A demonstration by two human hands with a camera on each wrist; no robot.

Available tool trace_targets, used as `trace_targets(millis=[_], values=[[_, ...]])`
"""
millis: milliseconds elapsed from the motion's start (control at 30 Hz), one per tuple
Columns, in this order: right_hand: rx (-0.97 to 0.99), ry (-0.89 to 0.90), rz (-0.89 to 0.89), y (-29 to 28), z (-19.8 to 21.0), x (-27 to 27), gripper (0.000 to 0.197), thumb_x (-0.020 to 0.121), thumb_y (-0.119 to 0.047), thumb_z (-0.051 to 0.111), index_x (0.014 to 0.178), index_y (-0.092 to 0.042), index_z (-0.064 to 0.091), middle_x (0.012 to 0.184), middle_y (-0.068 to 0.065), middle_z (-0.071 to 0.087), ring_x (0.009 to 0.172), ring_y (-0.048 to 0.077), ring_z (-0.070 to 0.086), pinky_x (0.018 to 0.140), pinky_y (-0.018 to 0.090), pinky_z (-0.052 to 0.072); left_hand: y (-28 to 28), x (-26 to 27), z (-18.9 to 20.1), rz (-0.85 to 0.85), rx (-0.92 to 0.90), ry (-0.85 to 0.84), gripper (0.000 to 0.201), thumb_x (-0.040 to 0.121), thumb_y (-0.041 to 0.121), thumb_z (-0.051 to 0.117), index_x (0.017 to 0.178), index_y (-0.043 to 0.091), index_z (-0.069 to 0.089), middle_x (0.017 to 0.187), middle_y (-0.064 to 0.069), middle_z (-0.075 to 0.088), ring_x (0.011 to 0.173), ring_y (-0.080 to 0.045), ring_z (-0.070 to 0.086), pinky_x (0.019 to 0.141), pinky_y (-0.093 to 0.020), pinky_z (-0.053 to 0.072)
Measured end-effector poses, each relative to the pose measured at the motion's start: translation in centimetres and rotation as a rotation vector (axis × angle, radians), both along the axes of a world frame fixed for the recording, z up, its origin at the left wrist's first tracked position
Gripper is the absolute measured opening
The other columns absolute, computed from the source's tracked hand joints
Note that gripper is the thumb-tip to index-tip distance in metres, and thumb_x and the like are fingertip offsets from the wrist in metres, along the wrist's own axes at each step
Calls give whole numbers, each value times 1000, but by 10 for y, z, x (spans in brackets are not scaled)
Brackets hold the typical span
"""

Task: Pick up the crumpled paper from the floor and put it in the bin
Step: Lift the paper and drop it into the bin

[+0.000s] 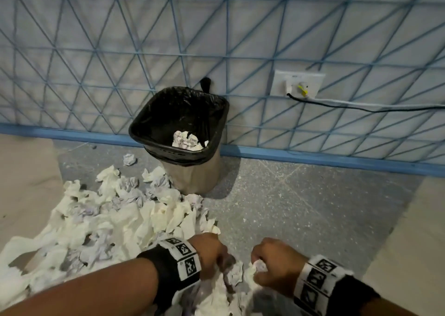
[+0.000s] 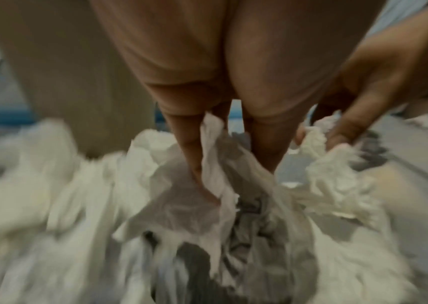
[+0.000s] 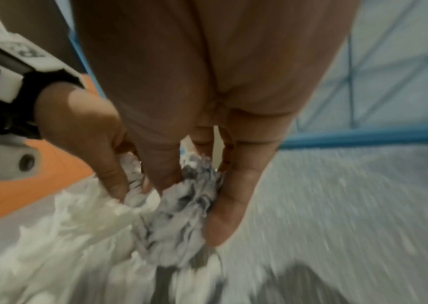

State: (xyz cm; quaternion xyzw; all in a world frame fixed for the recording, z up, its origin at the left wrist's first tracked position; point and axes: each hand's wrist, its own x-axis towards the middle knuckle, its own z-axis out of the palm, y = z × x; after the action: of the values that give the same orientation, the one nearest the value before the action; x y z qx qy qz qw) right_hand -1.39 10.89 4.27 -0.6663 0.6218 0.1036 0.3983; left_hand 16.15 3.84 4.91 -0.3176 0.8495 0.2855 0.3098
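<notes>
Low in the frame, the left hand (image 1: 212, 255) and right hand (image 1: 272, 260) each clenched crumpled paper (image 1: 231, 277), gathering handfuls together. The bin (image 1: 183, 132) stood at centre, probably so a short lift would reach it

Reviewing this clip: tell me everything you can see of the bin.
The bin is a small, squarish container with rounded corners and a beige, plastic-looking body that tapers toward its base. A glossy black bag lines it, folded over the rim, with a knotted tail sticking up behind. It stands upright on the grey speckled floor, against the blue-lined wall. A few crumpled papers lie inside, well below the rim. Loose paper on the floor reaches its base on the left. Neither hand touches it.
</notes>
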Motion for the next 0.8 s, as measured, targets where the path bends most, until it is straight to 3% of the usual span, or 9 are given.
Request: trace_targets(millis=[133,200,267,367,467,567,667,733,800], values=[[-259,-69,13,-46,106,-9,24,81,-37,66,103,-27,63,98,-8,56,89,7,53,80,24,42,-34,28,111,-100,-154,224,25,83,17,57,105,26,65,111,-2,58,101,-20,58,87,-32,49],[-422,-190,-94,-77,151,-4,20,78,-35,72,95,-25,66,85,-13,62,70,-2,55,70,20,43,-64,44,165,-94,-311,349,19,83,26,60,100,31,65,104,6,58,93,-11,57,82,-28,49],[-601,-314,-225,-113,174,9,20,76,-31,75,92,-21,67,72,-15,63,57,-3,55,61,16,45,-99,57,207,-47,-485,461,18,80,33,66,98,33,67,98,9,58,86,-9,55,76,-26,47],[-882,-381,-421,-171,173,36,25,75,-31,75,96,-19,67,87,-4,66,74,11,62,76,32,53,-149,65,236,56,-664,563,22,78,29,71,99,32,67,94,8,57,84,-13,57,76,-28,47],[-982,-382,-617,-212,146,65,28,75,-33,73,98,-19,66,98,7,67,91,26,64,86,37,51,-187,67,229,170,-731,708,23,76,19,72,98,25,69,93,-1,63,85,-20,60,80,-34,50],[-835,-225,-558,-226,123,79,39,78,-30,67,116,-20,59,117,12,63,108,28,59,93,33,46,-214,64,186,315,-797,790,21,78,16,69,98,17,70,99,-12,63,92,-30,60,81,-32,46],[-696,-128,-385,-215,128,70,54,81,-25,65,132,-20,47,131,9,57,117,26,56,100,33,43,-224,61,126,392,-706,539,25,83,18,64,107,18,69,112,-13,61,104,-32,59,86,-31,45],[-700,-114,-357,-199,138,55,46,84,-21,64,128,-18,52,127,5,60,113,21,58,100,30,43,-224,61,102,319,-609,350,26,87,23,60,112,21,68,116,-9,65,109,-30,60,90,-30,45],[-736,-153,-379,-174,140,40,31,84,-20,65,115,-16,62,111,1,66,99,16,62,93,27,46,-219,61,101,311,-598,353,27,89,28,58,113,23,67,118,-8,66,110,-29,60,92,-31,45]])
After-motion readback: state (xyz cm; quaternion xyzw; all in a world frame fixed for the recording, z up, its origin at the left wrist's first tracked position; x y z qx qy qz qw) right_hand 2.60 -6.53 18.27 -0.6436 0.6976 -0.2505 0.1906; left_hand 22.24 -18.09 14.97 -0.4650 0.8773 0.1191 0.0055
